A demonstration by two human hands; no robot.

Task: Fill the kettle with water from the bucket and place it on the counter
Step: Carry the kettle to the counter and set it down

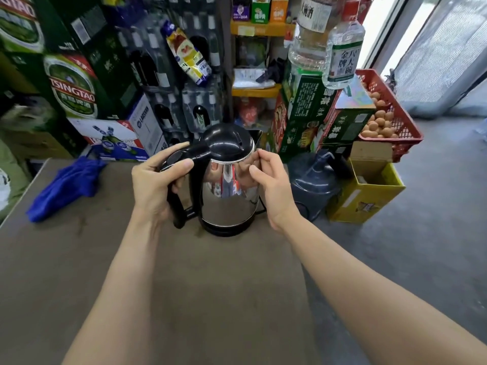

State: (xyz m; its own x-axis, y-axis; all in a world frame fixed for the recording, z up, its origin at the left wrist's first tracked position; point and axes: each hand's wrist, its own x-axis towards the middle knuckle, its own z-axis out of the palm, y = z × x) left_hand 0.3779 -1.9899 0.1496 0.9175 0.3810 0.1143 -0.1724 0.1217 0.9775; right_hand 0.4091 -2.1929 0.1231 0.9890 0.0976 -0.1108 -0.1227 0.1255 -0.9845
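A steel kettle [226, 196] with a black lid and black handle stands upright on its black base on the brown counter [158, 272]. My left hand [155, 185] is wrapped around the top of the handle, thumb on the lid button. My right hand [271, 185] rests against the kettle's right side near the lid rim, fingers bent and touching the steel. The lid is down. On the floor just right of the counter stands a dark blue water bucket [313, 177] with a pump on top, partly hidden by my right hand.
A blue cloth [66, 185] lies on the counter's far left. Beer cartons and bottle packs are stacked behind the counter. A yellow open carton [366, 191] and a red egg crate [390, 114] stand on the right, with grey floor beyond.
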